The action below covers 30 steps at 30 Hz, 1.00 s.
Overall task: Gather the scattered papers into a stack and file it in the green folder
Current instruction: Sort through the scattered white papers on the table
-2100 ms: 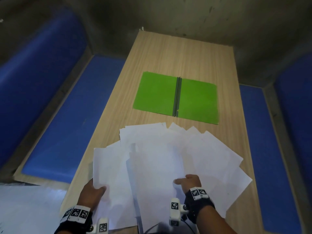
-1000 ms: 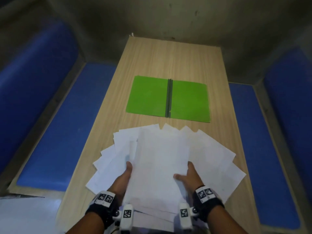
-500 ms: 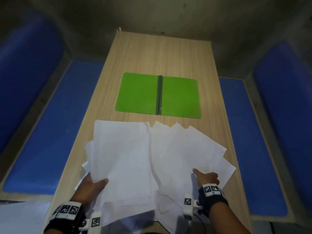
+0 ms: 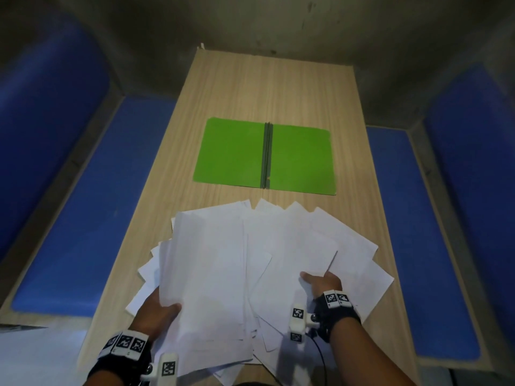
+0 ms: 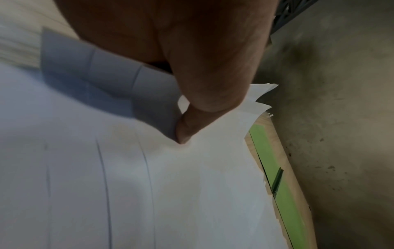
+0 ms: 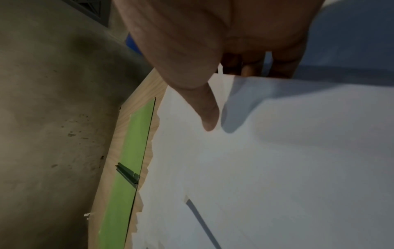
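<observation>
White papers [image 4: 278, 246] lie fanned over the near half of the wooden table [image 4: 264, 87]. My left hand [image 4: 160, 307] grips a bundle of sheets [image 4: 206, 268] at its left edge, with the thumb on top [image 5: 192, 128] and the fingers hidden beneath. My right hand [image 4: 320, 282] pinches a few sheets [image 4: 303, 254] on the right, thumb on top [image 6: 209, 116], fingers under the raised edge. The green folder [image 4: 264, 156] lies open and flat beyond the papers; it also shows past the sheets as the folder [image 5: 275, 168] and the folder [image 6: 132, 143]. Neither hand touches it.
Blue padded benches run along both long sides of the table, the left bench [image 4: 92, 204] and the right bench [image 4: 418, 232]. A grey wall [image 4: 278, 23] closes the far end. Bare wood shows beyond the folder.
My left hand has kept its bundle on the left. My right hand has shifted a little left and lifted a few right-hand sheets off the fan.
</observation>
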Available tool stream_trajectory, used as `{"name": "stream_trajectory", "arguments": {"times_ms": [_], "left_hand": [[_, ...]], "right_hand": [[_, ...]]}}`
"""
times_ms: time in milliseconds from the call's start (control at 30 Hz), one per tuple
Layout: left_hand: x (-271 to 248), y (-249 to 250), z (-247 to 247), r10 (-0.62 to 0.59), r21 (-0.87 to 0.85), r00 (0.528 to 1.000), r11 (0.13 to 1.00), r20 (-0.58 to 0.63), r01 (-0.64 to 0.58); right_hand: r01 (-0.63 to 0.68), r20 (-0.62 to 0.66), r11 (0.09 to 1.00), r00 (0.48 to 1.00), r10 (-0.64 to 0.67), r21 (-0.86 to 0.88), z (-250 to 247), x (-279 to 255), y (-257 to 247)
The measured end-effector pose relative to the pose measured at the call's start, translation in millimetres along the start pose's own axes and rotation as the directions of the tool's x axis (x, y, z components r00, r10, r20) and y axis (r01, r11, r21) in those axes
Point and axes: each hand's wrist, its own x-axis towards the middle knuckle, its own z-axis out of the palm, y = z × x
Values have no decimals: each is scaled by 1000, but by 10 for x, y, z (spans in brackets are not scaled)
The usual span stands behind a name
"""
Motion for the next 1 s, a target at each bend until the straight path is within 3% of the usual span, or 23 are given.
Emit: {"name": "stream_trajectory", "arguments": {"times_ms": [100,200,333,467,700,800,900,1000], "left_hand": [[-5,10,14,3,-66,1000,998,16,-2],[-43,27,-99,-6,-248,1000,969,15,10],[32,-65,-380,-66,-315,994,948,-85,36],[13,-77,-554,-53,-231,983,973,-177,11],[20,-83,-391,-26,-51,986,999,-162,18],[45,-85,-274,-15,10,990,1000,-139,16],[34,-79,-219,-24,-47,993,999,-117,19],[94,-192,-247,-46,-159,994,987,-99,30]], "right_hand": [[40,-47,999,998,-41,-26,-13,20,-30],[98,-120,995,988,-94,25,-100,53,-16],[143,-71,990,987,-142,15,-346,38,-39],[142,9,990,990,-142,-13,-312,100,-43],[140,37,990,990,-140,7,205,65,-105],[87,123,996,989,-87,4,290,15,-126],[81,197,997,977,-79,0,283,-8,-120],[167,151,986,975,-164,-9,188,-30,-115]]}}
